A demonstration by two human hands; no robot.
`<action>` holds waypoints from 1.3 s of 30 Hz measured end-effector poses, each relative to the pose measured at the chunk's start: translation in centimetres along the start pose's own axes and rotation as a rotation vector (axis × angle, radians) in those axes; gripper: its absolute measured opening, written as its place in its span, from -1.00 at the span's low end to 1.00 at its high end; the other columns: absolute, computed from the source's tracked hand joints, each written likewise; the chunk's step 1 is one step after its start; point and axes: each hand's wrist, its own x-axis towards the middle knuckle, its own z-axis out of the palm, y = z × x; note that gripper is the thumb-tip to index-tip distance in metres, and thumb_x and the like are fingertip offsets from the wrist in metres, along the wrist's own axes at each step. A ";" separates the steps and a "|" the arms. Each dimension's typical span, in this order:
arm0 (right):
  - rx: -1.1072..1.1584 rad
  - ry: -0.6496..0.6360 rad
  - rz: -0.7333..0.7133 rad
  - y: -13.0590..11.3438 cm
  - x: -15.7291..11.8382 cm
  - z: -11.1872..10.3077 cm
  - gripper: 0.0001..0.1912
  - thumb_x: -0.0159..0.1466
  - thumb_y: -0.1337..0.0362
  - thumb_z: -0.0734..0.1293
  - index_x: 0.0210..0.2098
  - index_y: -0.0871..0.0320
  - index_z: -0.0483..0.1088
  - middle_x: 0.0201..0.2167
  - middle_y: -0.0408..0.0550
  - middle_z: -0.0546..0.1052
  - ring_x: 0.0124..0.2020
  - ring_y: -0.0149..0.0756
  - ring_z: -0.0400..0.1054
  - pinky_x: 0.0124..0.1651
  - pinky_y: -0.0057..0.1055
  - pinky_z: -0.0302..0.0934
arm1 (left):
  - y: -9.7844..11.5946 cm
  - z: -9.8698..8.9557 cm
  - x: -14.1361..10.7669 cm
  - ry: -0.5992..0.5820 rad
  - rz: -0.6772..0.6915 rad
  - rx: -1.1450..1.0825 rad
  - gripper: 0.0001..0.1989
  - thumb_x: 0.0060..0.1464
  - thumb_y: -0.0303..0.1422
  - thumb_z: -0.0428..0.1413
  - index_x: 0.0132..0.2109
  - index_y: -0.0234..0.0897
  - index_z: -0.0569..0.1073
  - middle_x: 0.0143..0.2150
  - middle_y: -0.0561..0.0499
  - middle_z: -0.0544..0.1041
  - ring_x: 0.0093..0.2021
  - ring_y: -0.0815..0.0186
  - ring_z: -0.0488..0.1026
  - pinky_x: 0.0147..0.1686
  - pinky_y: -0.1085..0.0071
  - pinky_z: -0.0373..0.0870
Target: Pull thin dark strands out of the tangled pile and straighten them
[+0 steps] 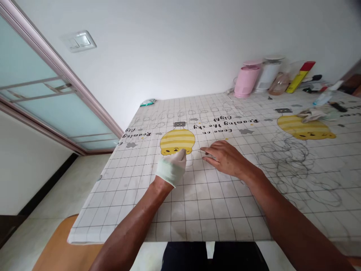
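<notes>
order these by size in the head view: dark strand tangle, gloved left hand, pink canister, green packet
1. dark strand tangle
2. gloved left hand and pink canister, too alike to rank
3. green packet

Room in a home, by appearances. Checked table cover (197, 214) with cartoon balloon print (177, 138) and playful lettering, centre. Household light switch (81, 40), upper left. Door (34, 49) with pale-blue panes and pinkish frame, left edge. Pink canister (247, 82), white canister (267, 78) and assorted bottles (279, 84), upper right. Brown seat (60, 244), lower left.
</notes>
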 end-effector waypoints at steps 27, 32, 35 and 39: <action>0.664 0.169 0.436 -6.0 0.8 2.7 -0.55 0.41 -0.07 0.33 -0.46 0.09 0.34 -0.49 -0.08 0.55 -0.50 -0.29 0.40 -0.47 -0.38 0.24 | 1.7 -0.8 1.7 -0.144 -0.727 -0.766 -0.73 0.30 -0.24 0.02 -0.16 -0.14 0.62 -0.39 0.11 0.61 -0.45 0.37 0.60 -0.37 0.50 0.42; 0.754 0.212 0.491 -6.2 1.2 2.7 -0.55 0.43 -0.08 0.29 -0.46 0.08 0.29 -0.50 -0.08 0.55 -0.47 -0.28 0.44 -0.45 -0.39 0.29 | 2.8 -1.4 1.7 -0.247 -0.713 -0.945 -0.76 0.25 -0.27 0.06 -0.32 -0.19 0.58 -0.39 0.06 0.63 -0.44 0.36 0.61 -0.40 0.50 0.45; 0.711 0.269 0.487 -5.7 1.0 2.5 -0.62 0.48 -0.02 0.23 -0.36 0.08 0.35 -0.47 -0.09 0.56 -0.45 -0.28 0.48 -0.37 -0.37 0.35 | 2.8 -1.3 1.9 -0.297 -0.732 -1.143 -0.79 0.21 -0.28 0.10 -0.35 -0.22 0.55 -0.38 0.02 0.61 -0.47 0.37 0.56 -0.47 0.50 0.44; 0.695 0.317 0.440 -5.0 0.7 3.2 -0.73 0.49 0.04 0.23 -0.21 0.07 0.41 -0.49 -0.13 0.56 -0.46 -0.29 0.47 -0.34 -0.38 0.38 | 2.7 -0.5 2.0 -0.387 -0.750 -1.316 -0.80 0.18 -0.33 0.12 -0.42 -0.25 0.48 -0.48 0.03 0.52 -0.55 0.39 0.48 -0.51 0.49 0.43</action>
